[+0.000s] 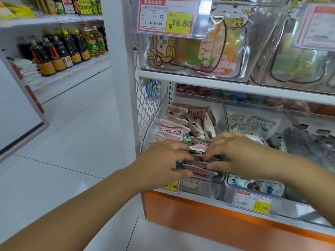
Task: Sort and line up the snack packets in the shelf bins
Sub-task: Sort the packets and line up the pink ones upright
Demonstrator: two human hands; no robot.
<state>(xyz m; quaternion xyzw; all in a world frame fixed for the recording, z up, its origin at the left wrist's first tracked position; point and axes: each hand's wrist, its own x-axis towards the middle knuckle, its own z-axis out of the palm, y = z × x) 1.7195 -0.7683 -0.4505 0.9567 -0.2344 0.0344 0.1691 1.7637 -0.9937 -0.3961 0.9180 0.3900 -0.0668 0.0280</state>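
At the far left, dark sauce bottles and yellow oil bottles stand in rows on a white background shelf above the pale tiled floor. The left forearm reaches up from the lower left corner. The left hand sits palm down at the front of the leftmost clear plastic bin on the lower shelf, just beside a white wire mesh side panel. Its fingers curl over the top of a small stack of flat pink-and-white snack packets and its thumb tucks beneath, gripping the stack's left end.

The stack lies directly between the two hands, touching both, at the front edge of this bin. Behind it in the same bin sits a pile of loose pink-and-white packets, some standing on edge along the left wall, the rest jumbled.

The right hand comes in from the right, palm down. Its fingers bend over the stack's right end and its thumb presses the near edge, so it grips the stack too. Its forearm crosses in front of the neighbouring bin of blue-and-white packets.

Below that bin hangs a yellow 17.80 price tag, over an orange base panel. Above, cartoon-printed pouches fill the upper bins under a 16.80 price label
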